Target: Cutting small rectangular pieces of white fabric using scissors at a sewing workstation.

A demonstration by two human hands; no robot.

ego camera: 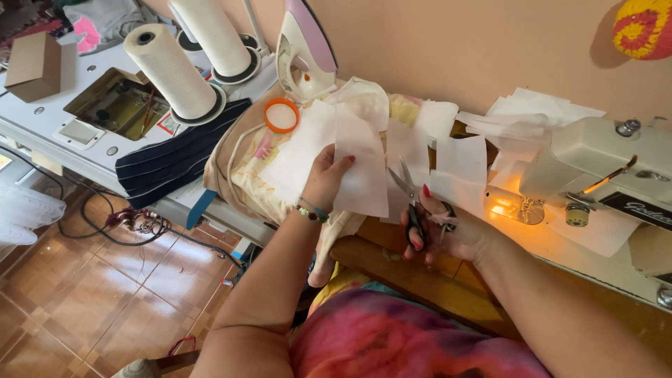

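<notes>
The left hand pinched a white sheet, held up over the table just left of the scissors. The right hand gripped the scissors, blades slightly parted and pointing up. An iron stood behind; a sewing machine sat to the right.

Single view only — a head-worn camera, positioned above the seated person and angled steeply down and forward over both forearms. It sits close to the work: the left hand and right hand fall near frame centre, the sewing machine at right, the tiled floor at lower left — no second view shares the scene
</notes>
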